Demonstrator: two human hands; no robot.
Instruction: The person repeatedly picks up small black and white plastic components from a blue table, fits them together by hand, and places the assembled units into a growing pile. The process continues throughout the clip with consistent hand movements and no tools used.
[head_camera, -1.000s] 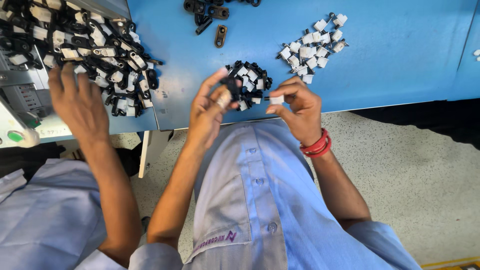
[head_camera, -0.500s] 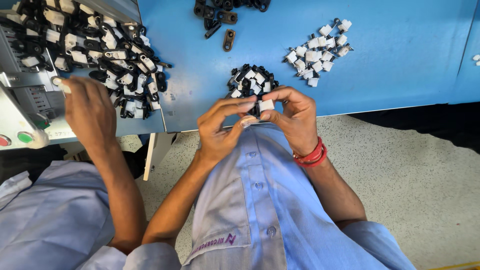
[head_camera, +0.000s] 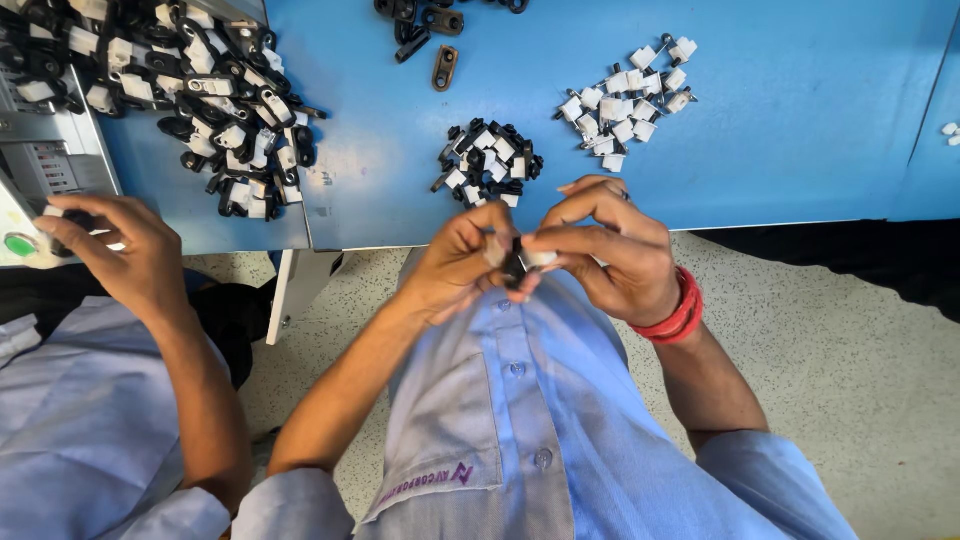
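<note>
Both hands meet just off the edge of the blue table (head_camera: 800, 150): the left hand (head_camera: 455, 262) and right hand (head_camera: 615, 250) each close their grip on one small black-and-white part (head_camera: 518, 262), pinched between the fingertips, below a little pile of similar pieces (head_camera: 488, 163).

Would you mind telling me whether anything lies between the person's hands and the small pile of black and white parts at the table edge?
Nothing visible does. The left hand and right hand pinch a small black and white part together just off the blue table edge, and the small pile lies directly beyond, with only bare tabletop between.
</note>
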